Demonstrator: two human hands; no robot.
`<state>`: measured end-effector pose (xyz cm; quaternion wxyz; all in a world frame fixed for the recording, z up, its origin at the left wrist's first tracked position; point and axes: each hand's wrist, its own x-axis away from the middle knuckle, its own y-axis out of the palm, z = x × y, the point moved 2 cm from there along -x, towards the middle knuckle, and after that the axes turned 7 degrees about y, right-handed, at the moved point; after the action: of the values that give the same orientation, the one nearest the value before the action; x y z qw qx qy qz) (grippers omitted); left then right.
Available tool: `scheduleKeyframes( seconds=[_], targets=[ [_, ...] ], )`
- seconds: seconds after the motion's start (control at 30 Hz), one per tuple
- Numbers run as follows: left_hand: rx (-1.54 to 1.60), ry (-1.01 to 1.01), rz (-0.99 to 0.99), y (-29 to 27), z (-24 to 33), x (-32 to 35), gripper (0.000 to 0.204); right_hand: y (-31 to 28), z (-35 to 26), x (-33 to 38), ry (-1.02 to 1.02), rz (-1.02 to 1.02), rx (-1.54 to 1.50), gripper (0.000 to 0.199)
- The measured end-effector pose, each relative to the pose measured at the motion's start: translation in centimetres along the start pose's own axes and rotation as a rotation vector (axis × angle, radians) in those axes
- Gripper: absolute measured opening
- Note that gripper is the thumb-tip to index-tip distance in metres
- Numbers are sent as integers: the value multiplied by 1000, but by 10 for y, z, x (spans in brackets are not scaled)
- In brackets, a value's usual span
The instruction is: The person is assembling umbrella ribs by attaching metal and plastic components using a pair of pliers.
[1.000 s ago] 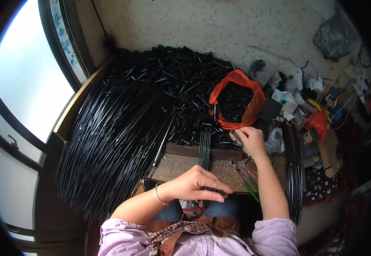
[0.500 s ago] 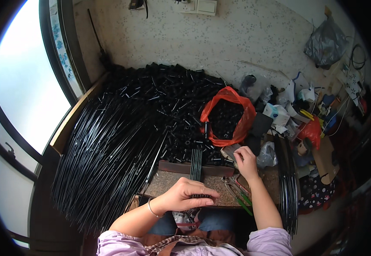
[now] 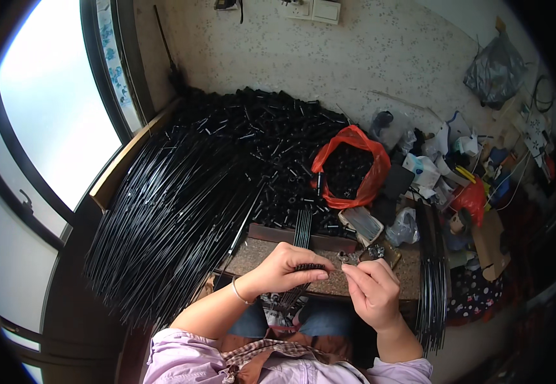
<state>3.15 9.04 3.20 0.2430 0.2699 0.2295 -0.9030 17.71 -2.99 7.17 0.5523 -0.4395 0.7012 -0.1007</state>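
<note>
My left hand (image 3: 290,269) is closed around a bundle of thin black rods (image 3: 303,229). A row of small dark ends (image 3: 313,266) shows between its thumb and fingers. The rods reach past the hand toward the wooden block at the back of the worktop. Close by on the right, my right hand (image 3: 374,291) has thumb and fingertips pinched together, just short of the rod ends. Whatever is in that pinch is too small to make out. A metal tool head (image 3: 347,257) lies just beyond its fingertips, the rest hidden by the hand.
A small open box (image 3: 362,225) holds thin grey pieces. Behind it stands a red plastic bag (image 3: 380,169) of black parts. Black tubular parts (image 3: 258,121) are heaped at the back, and long black rods (image 3: 169,224) fill the left. More rods (image 3: 433,301) hang at the right edge.
My right hand has come from the small box back toward my left hand, uncovering the box and covering the green-handled pliers. The left hand keeps its hold on the rods. The view has shifted slightly.
</note>
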Motion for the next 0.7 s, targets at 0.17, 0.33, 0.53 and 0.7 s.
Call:
scheduleKeyframes(
  seconds=[0.17,0.33,0.53,0.7],
  targets=[
    [-6,17,0,5,3,2,15,-5,-4,4,-8,-14,36,28],
    [2,25,12,7,5,1,14,-6,-6,4,-39,-39,59,28],
    [-17,39,5,7,6,3,18,-6,-7,2,-81,-65,40,27],
    [2,43,3,7,6,3,19,-10,-5,1,-52,-48,60,26]
  ],
)
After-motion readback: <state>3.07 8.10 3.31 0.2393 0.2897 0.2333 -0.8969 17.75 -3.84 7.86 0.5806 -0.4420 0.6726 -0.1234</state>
